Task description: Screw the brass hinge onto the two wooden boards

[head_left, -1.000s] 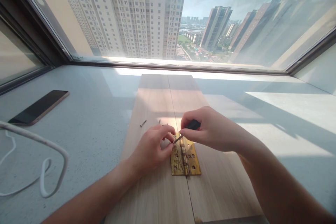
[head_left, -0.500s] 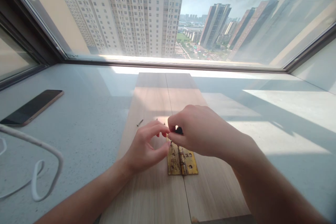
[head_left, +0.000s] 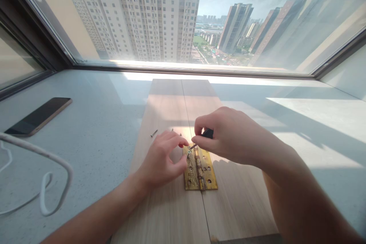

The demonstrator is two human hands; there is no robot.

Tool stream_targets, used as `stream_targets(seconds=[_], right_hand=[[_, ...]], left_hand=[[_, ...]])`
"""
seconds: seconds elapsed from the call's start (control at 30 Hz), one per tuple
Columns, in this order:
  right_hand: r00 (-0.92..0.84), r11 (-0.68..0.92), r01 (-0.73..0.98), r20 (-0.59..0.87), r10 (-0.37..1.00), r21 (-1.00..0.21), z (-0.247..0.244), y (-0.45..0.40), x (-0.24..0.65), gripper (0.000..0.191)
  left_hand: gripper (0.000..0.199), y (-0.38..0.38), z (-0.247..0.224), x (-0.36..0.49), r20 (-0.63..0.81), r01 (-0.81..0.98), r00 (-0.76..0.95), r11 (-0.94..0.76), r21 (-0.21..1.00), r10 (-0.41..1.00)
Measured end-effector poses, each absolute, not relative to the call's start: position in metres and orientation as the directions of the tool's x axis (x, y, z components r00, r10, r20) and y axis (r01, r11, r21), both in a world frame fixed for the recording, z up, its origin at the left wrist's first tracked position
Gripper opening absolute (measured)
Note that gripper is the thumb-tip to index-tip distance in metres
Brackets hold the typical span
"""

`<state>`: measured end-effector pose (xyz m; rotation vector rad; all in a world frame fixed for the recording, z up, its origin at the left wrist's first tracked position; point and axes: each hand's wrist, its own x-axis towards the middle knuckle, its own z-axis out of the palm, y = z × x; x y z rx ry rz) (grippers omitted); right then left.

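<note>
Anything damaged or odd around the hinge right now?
Yes: the brass-coloured hinge looks worn, with dark blotches across its left leaf and barrel. Nearby, a loose screw lies on the left board.

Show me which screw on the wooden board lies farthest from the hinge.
The leftmost screw, its whole length showing; the other screws are nearer the hinge, beyond the left hand.

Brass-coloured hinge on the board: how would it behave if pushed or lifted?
The hinge looks like metal plate, so each leaf is probably stiff and fairly heavy for its size. It lies flat on the board, so it seems unlikely to roll or tip. The barrel between the leaves suggests it could fold there if lifted.
</note>
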<state>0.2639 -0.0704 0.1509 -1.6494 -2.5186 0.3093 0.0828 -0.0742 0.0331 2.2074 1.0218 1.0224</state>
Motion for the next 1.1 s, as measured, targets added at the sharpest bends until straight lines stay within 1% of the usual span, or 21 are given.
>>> stream_targets(seconds=[0.2, 0.43, 0.57, 0.77, 0.97, 1.1], right_hand=[[-0.415, 0.392, 0.891, -0.061, 0.908, -0.230, 0.146, -0.066, 0.258, 0.024], [-0.433, 0.407, 0.884, -0.076, 0.898, -0.231, 0.145, -0.066, 0.259, 0.023], [-0.441, 0.416, 0.878, -0.064, 0.895, -0.238, 0.145, -0.067, 0.258, 0.025], [-0.446, 0.420, 0.878, -0.072, 0.892, -0.228, 0.145, -0.067, 0.258, 0.019], [-0.450, 0.424, 0.878, -0.077, 0.890, -0.221, 0.146, -0.067, 0.255, 0.022], [-0.461, 0.441, 0.875, -0.065, 0.885, -0.201, 0.145, -0.069, 0.250, 0.027]], left_hand=[[0.026, -0.074, 0.034, 0.084, 0.404, 0.414, 0.448, -0.586, 0.697, 0.797], [0.025, -0.074, 0.034, 0.083, 0.414, 0.363, 0.454, -0.588, 0.722, 0.789], [0.024, -0.074, 0.035, 0.084, 0.406, 0.363, 0.480, -0.598, 0.715, 0.778], [0.010, -0.072, 0.033, 0.087, 0.362, 0.424, 0.482, -0.574, 0.700, 0.798], [0.010, -0.072, 0.031, 0.086, 0.353, 0.441, 0.485, -0.572, 0.692, 0.800], [0.005, -0.071, 0.032, 0.086, 0.355, 0.422, 0.513, -0.589, 0.689, 0.782]])
